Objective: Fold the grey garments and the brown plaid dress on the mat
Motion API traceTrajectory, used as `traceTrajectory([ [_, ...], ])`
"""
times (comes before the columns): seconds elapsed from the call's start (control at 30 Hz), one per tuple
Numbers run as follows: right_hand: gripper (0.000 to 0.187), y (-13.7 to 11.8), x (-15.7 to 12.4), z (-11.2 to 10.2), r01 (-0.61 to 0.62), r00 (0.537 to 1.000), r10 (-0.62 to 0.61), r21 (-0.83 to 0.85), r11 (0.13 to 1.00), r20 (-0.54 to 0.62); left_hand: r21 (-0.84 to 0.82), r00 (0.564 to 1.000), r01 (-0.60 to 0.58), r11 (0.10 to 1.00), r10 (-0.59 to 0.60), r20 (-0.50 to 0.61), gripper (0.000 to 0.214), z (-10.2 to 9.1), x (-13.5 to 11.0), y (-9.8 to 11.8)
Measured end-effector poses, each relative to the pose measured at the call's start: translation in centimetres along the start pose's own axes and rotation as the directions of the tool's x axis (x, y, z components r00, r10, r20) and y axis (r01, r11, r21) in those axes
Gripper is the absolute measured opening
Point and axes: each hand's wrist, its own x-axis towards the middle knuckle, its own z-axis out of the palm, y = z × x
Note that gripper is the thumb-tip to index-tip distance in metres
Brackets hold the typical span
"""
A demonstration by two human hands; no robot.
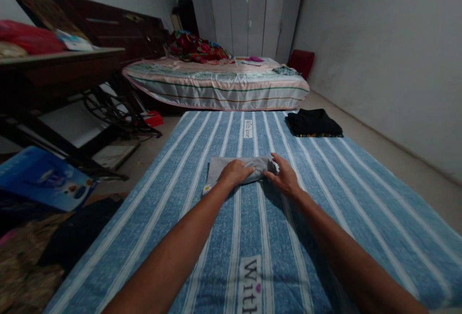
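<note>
The folded grey cloth lies on the striped blue cover; we judge it light and soft, best taken by both ends. Our left hand rests on it, its fingers' grip we cannot tell; our right hand has fingers and thumb apart around the right end. Beyond, to the right, lies folded black cloth

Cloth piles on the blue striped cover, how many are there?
2: gray cloth touched by the left hand and right hand, and a black pile near the far right corner of the cover. Each might hide several pieces.
</note>
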Motion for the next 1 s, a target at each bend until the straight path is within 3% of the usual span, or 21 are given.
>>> traceTrajectory([
  [0.13,0.071,-0.3,-0.7,0.7,0.088,0.996,-0.09,-0.117,0.989,-0.015,-0.17,0.998,0.059,0.984,-0.061,-0.006,0.033,-0.2,1.0,-0.6],
  [0.37,0.049,-1.3,-0.5,1.5,0.009,0.995,-0.024,-0.157,0.988,-0.097,-0.409,0.985,0.146,0.901,-0.172,-0.028,0.028,-0.4,1.5,-1.0],
  [0.77,0.034,-1.6,2.1,3.0,-0.148,0.988,0.139,-0.161,0.976,-0.069,-0.467,0.981,0.183,0.865,-0.195,0.024,0.032,-0.3,1.3,-0.9],
  [1.0,0.039,-1.5,1.9,2.6,-0.161,0.987,0.159,-0.096,0.982,-0.035,-0.485,0.981,0.182,0.855,-0.195,0.026,0.029,0.3,1.5,-1.0],
])
